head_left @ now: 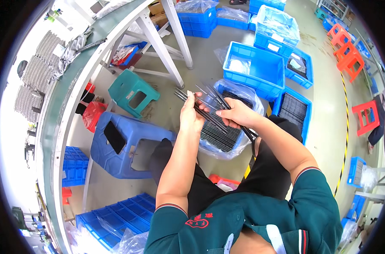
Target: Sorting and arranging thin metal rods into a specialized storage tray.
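Left hand (192, 114) and right hand (237, 113) are each curled round 1 bunch of thin black rods (210, 117) over the plastic-lined bin (255, 101), so I reckon 2 handfuls out, loads left.

The scene is lit brightly & fairly evenly, w/ faint, soft shadows cast on the floor (323, 127). The strongest glow is seen at far L, where the bkgd (14, 148) is washed out to white & detail is lost. Small glare spots are thrown back by the clear liner (257, 103) & by the bag (277, 21) up top. The black trousers (275, 173) are rendered nearly flat. The middle is kept fairly sharp, tho the upper tips of the thin rods (218, 122) are slightly smeared. Heavy fisheye distortion is shown: the worktop (56, 114) & striped floor tape (346, 114) are bowed. Corners are swallowed by 1 dark ring; the R rim is softened.
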Motion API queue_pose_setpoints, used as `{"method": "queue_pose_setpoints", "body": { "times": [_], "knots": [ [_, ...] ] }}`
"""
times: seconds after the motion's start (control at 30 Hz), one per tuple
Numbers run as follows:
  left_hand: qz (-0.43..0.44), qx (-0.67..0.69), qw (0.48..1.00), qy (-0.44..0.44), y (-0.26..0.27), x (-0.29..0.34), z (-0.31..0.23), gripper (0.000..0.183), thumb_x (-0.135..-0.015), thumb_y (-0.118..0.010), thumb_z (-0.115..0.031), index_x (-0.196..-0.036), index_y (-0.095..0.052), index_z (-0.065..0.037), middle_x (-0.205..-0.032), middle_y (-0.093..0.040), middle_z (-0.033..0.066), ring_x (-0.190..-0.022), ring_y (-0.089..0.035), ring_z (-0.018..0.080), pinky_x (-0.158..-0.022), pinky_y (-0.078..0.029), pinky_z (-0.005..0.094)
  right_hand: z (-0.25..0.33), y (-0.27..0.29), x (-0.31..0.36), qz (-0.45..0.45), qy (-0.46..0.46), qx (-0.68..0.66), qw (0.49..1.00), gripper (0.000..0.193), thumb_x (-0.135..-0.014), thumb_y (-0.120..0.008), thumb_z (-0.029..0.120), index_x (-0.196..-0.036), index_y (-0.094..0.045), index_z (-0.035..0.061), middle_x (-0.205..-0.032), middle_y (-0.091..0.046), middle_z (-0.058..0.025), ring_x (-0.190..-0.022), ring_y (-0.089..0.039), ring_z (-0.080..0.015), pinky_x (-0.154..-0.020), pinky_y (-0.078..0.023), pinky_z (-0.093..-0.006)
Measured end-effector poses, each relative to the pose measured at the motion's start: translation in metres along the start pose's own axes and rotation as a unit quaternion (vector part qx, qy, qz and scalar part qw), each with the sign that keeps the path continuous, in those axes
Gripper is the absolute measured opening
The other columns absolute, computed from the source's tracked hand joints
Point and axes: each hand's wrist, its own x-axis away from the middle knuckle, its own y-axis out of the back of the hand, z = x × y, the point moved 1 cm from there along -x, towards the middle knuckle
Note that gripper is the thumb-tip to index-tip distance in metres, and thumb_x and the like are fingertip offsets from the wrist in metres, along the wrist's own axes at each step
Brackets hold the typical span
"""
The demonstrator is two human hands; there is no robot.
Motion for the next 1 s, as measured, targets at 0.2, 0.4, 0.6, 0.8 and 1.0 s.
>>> {"method": "queue_pose_setpoints", "body": {
  "times": [0.2,0.4,0.6,0.8,1.0],
  "knots": [
    [0.021,-0.036,0.999,-0.005,-0.003,0.003,0.015,0.033,-0.092,-0.053,-0.035,-0.087,-0.055,-0.003,-0.066,-0.04,-0.0004,-0.058,-0.039,0.011,-0.052,-0.037,0.0259,-0.001,0.001,-0.003,0.002,-0.004,-0.044,0.999,0.018,-0.086,-0.057,0.017,-0.086,-0.047,0.0028,-0.058,-0.053,-0.004,-0.038,-0.045,-0.008,-0.033,-0.033,-0.0227],
    [0.025,-0.208,0.977,-0.046,0.0,0.007,0.036,0.029,-0.091,-0.055,-0.033,-0.078,-0.055,-0.007,-0.059,-0.046,-0.0011,-0.049,-0.039,0.0093,-0.044,-0.033,0.0231,-0.003,0.002,-0.014,0.014,-0.015,-0.19,0.982,0.02,-0.087,-0.058,0.017,-0.081,-0.052,-0.0004,-0.058,-0.052,-0.0055,-0.04,-0.046,-0.0096,-0.034,-0.035,-0.0252],
    [-0.021,-0.114,0.991,-0.064,-0.005,0.006,0.02,0.031,-0.092,-0.053,-0.03,-0.07,-0.05,-0.009,-0.056,-0.043,-0.0014,-0.043,-0.036,0.0074,-0.04,-0.031,0.0231,-0.002,0.0,-0.023,-0.131,0.019,0.039,0.99,0.029,-0.088,-0.058,0.022,-0.085,-0.049,-0.0046,-0.067,-0.06,-0.011,-0.052,-0.061,-0.0179,-0.045,-0.051,-0.0287],
    [0.041,-0.116,0.988,0.098,0.0,0.015,0.016,0.031,-0.09,-0.057,-0.036,-0.077,-0.053,-0.008,-0.065,-0.049,-0.0009,-0.046,-0.034,0.0067,-0.043,-0.03,0.0221,-0.003,0.018,-0.027,-0.04,0.019,-0.242,0.969,0.022,-0.085,-0.065,0.027,-0.082,-0.052,0.0093,-0.052,-0.038,0.0054,-0.039,-0.03,-0.0041,-0.037,-0.021,-0.022],
    [0.111,-0.179,0.958,0.193,-0.015,0.031,0.031,0.034,-0.091,-0.052,-0.04,-0.081,-0.054,-0.008,-0.065,-0.045,-0.0031,-0.048,-0.034,0.0044,-0.044,-0.028,0.0197,-0.016,0.018,-0.036,-0.073,0.056,-0.227,0.969,0.024,-0.083,-0.067,0.026,-0.073,-0.056,0.0064,-0.05,-0.041,0.0029,-0.038,-0.035,-0.0068,-0.035,-0.024,-0.0228]
  ]
}}
